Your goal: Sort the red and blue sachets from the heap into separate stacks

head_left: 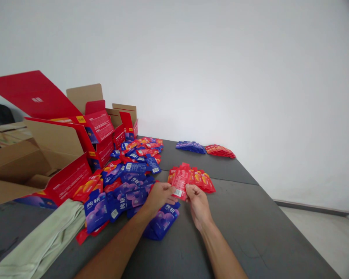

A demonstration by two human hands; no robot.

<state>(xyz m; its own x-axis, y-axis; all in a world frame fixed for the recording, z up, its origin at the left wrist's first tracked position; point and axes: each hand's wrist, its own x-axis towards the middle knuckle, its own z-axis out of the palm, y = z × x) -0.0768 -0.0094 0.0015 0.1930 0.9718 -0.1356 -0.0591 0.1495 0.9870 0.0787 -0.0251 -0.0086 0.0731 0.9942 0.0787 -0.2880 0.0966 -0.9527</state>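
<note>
Between my hands is a red pouch (pixel 181 179), its printed back with a barcode facing me. My left hand (pixel 162 195) pinches its lower left edge, and my right hand (pixel 196 199) holds its lower right edge. Just behind it lies an overlapping row of red pouches (pixel 202 179). Blue pouches (pixel 163 221) lie beside and partly under my left wrist, joining a loose pile of blue and red pouches (pixel 135 180) on the left.
Open red cartons (pixel 71 176) stand along the left. A pale green cloth (pixel 46 242) lies at the front left. Stacked blue pouches (pixel 191 147) and red pouches (pixel 220 150) sit at the back of the dark table (pixel 250 221), near the white wall.
</note>
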